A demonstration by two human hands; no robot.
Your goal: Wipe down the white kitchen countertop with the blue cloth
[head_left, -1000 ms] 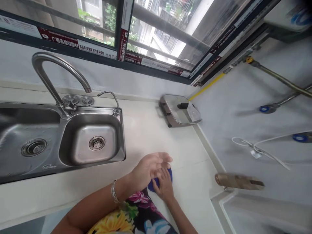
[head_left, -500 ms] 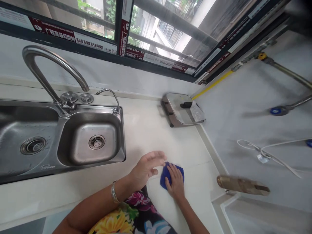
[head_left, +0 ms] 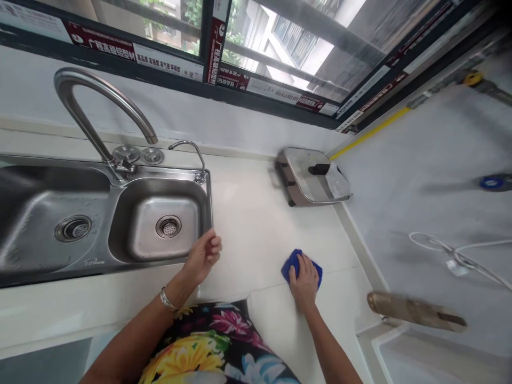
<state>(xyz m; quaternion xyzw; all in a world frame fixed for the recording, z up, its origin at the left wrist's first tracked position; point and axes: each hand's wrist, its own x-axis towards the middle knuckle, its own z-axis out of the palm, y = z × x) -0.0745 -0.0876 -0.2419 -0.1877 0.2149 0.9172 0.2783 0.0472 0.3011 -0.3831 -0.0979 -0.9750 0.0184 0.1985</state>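
Note:
My right hand (head_left: 304, 278) presses flat on a blue cloth (head_left: 290, 265) lying on the white countertop (head_left: 248, 224), fingers spread over it. My left hand (head_left: 204, 253) hovers by the front right corner of the steel sink (head_left: 120, 256), fingers loosely curled with nothing visible in them. A silver bracelet sits on my left wrist.
The double sink has a tall curved tap (head_left: 100, 114) and a small second tap (head_left: 192, 154). A square metal pan with a glass lid (head_left: 314, 178) stands at the back right corner. A brown handle-like object (head_left: 416, 312) sticks out at right. A white cord (head_left: 452, 250) hangs on the side wall.
My right hand has slid the blue cloth to the right across the counter. My left hand has pulled away from the cloth toward the sink and curled its fingers.

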